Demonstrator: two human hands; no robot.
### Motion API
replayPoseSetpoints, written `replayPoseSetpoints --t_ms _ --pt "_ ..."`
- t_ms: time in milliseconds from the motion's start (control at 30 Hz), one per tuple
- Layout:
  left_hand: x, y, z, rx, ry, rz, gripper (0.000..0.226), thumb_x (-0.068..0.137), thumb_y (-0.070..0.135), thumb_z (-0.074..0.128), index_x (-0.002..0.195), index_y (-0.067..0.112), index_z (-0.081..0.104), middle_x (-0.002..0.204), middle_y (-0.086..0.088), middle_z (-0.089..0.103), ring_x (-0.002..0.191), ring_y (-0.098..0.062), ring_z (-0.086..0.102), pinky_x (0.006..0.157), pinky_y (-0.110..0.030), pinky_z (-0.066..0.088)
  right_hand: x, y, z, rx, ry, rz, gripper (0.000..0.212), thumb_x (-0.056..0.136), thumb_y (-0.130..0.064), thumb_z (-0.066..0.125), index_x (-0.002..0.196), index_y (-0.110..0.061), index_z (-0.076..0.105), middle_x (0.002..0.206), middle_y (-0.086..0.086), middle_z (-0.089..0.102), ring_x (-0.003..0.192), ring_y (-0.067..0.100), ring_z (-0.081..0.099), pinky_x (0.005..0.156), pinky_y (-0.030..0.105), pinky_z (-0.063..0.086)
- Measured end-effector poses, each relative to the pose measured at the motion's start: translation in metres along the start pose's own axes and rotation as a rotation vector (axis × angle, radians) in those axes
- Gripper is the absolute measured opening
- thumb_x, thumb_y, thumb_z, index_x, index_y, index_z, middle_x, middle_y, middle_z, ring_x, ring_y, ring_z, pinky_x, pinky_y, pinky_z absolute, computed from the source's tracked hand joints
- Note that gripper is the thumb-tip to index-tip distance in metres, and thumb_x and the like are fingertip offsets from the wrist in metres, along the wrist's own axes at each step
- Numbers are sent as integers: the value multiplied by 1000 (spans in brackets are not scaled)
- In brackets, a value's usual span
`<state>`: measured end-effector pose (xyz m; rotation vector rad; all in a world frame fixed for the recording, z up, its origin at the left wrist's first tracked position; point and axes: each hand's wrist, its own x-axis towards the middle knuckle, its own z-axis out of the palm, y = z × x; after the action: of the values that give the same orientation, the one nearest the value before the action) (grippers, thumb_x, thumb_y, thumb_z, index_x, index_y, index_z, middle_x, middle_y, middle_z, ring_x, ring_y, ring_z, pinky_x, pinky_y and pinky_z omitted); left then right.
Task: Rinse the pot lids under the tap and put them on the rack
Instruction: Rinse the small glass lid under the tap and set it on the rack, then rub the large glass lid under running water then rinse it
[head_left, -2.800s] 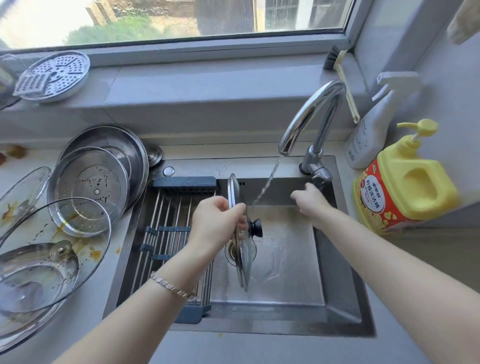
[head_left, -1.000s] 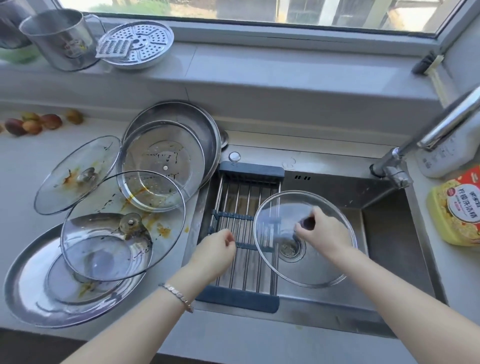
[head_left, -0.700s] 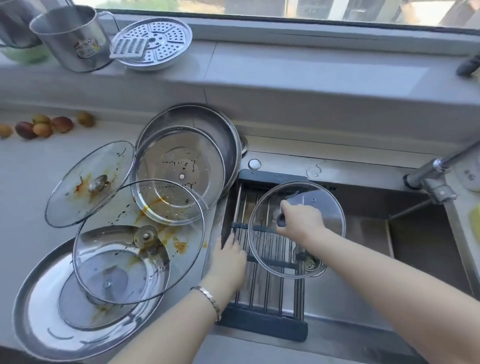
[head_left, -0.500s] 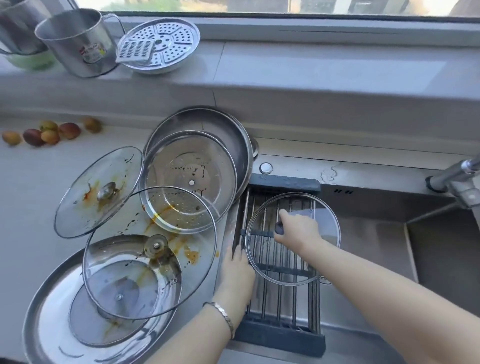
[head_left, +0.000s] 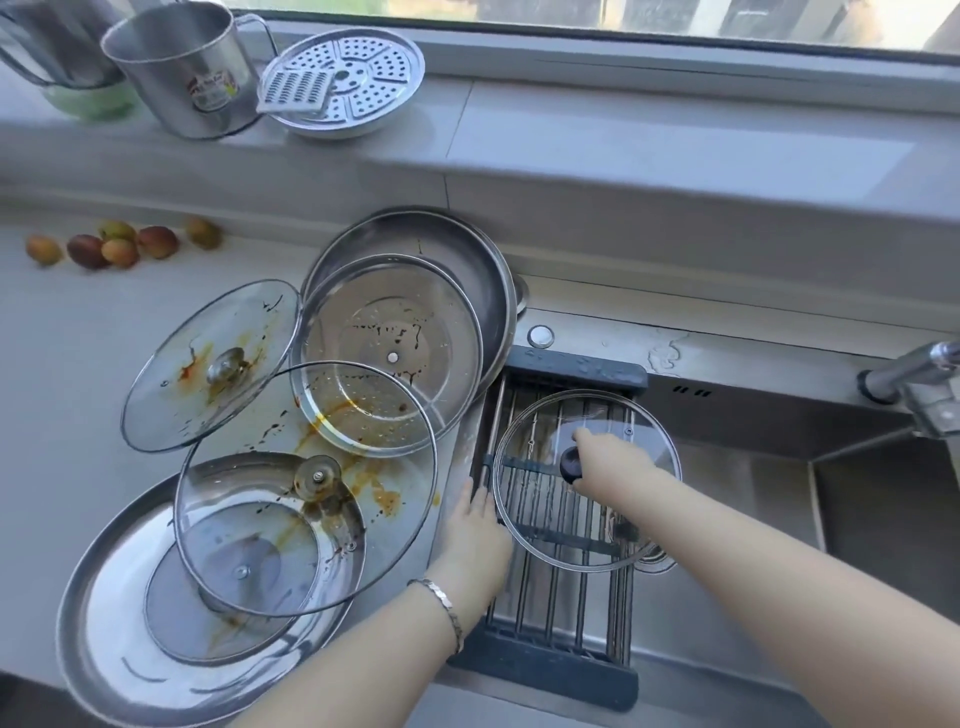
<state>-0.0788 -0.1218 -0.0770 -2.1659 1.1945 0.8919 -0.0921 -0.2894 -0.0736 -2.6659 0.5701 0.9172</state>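
While right hand (head_left: 615, 462) grips its knob (head_left: 570, 464), glass lid (head_left: 535, 525) flat over rack (head_left: 571, 371), left hand (head_left: 475, 538) fingers straight at rack's edge.

Before me the clear glass lid (head_left: 545, 499), black-knobbed, sits level on the barred rack (head_left: 540, 670) across the sink (head_left: 753, 415); my sauce-stained dirty lids (head_left: 291, 519) overlap on the desk (head_left: 62, 364).
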Motion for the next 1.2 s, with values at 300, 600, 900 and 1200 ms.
replayPoseSetpoints --t_ms 300,600,900,1200 --pt "-53 -106 -57 -1674 846 -538 31 92 10 46 123 11 50 110 -4 59 89 -16 59 76 -27 47 -31 -43 -76 144 198 -265 28 92 -29 47 116 -19 57 98 0 63 86 19 56 73 30 47" --pt "-58 -201 -24 -3292 845 -987 52 96 22 49 143 10 30 152 -17 24 136 -35 32 110 -44 33 -39 -87 -83 179 156 -345 23 93 -27 47 108 -18 60 101 1 64 80 16 55 74 29 48" --pt "-37 -229 -7 -3310 1212 -603 42 101 10 24 138 -11 29 147 -19 35 136 -28 35 107 -29 38 -34 -78 -54 395 -3 -187 20 90 -24 48 102 -21 64 87 -6 59 81 14 58 72 24 45" --pt "-62 -214 -21 -2784 1328 -950 42 83 -21 36 118 3 38 82 -21 57 66 -25 65 88 -41 53 -35 -65 -67 432 14 -155 23 89 -21 47 103 -16 65 70 -9 59 68 10 59 60 22 46"
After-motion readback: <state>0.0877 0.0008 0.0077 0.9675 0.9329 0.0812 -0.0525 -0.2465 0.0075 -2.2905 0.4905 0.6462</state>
